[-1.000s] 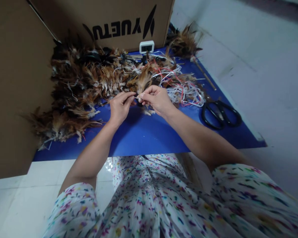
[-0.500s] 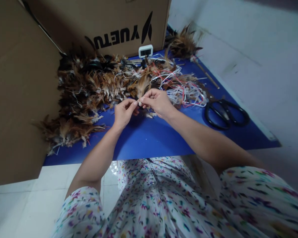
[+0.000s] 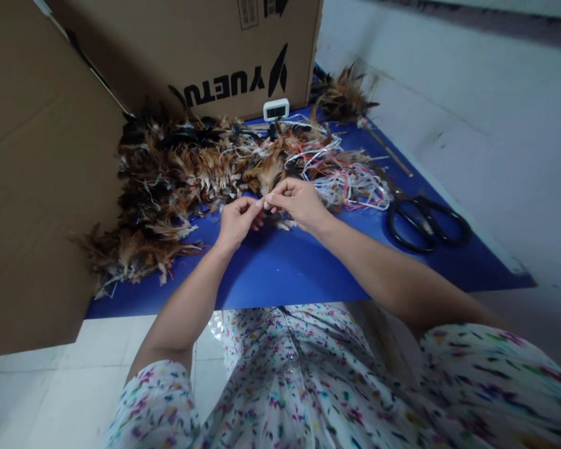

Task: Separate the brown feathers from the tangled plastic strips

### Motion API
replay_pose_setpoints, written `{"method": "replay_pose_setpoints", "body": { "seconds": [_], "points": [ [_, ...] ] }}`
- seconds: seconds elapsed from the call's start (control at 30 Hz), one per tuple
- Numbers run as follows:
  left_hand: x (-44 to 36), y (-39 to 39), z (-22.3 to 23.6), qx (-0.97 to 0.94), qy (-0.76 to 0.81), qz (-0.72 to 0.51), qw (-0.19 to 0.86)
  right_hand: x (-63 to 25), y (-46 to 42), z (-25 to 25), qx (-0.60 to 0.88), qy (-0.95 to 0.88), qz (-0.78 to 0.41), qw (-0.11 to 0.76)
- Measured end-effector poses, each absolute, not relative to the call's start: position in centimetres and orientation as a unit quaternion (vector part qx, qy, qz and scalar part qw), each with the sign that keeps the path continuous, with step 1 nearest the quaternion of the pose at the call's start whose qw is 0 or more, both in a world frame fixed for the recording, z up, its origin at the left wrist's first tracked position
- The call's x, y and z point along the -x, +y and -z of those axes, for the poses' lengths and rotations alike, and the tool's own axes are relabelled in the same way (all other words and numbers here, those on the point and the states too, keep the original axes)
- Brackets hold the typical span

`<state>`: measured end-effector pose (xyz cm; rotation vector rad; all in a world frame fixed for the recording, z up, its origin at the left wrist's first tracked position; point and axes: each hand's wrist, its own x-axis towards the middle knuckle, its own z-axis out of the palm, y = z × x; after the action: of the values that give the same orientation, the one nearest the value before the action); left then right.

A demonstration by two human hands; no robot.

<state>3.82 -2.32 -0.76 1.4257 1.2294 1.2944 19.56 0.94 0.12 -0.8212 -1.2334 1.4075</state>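
My left hand [image 3: 240, 221] and my right hand [image 3: 300, 202] meet above the front of the blue tabletop [image 3: 280, 268], thumbs and forefingers pinched together. Between their tips shows a small whitish end, seemingly of a brown feather bunch [image 3: 270, 171] that fans out just behind the fingers. Exactly how each finger grips it is hidden. Rows of brown and black feathers [image 3: 187, 165] lie behind and to the left of my hands. A tangle of white and red plastic strips [image 3: 355, 184] lies beyond my right hand.
Black-handled scissors [image 3: 427, 224] lie at the right. A feather duster [image 3: 346, 96] with a wooden stick rests at the back right by the wall. Large cardboard boxes [image 3: 234, 37] stand behind and at the left [image 3: 37, 187]. A small white digital device [image 3: 276, 110] stands against the back box.
The camera view has tilted slightly, so everything sits a little lower in the picture. My hands keep the same pinch, with only slight finger movement.
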Motion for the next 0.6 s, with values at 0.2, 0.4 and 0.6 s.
{"method": "replay_pose_setpoints", "body": {
  "seconds": [0.2,0.4,0.6],
  "points": [
    [-3.29,-2.22,1.18,-0.63,0.487,-0.529,0.295,-19.52,0.87,-0.06,0.345,-0.499,-0.601,0.521],
    [-3.26,-2.1,1.24,-0.671,0.416,-0.579,0.206,-19.41,0.61,-0.41,0.36,-0.471,-0.646,0.48],
    [-3.57,-1.77,1.84,-0.643,0.374,-0.611,0.272,-19.79,0.32,-1.02,0.355,-0.449,-0.7,0.428]
  ]
}}
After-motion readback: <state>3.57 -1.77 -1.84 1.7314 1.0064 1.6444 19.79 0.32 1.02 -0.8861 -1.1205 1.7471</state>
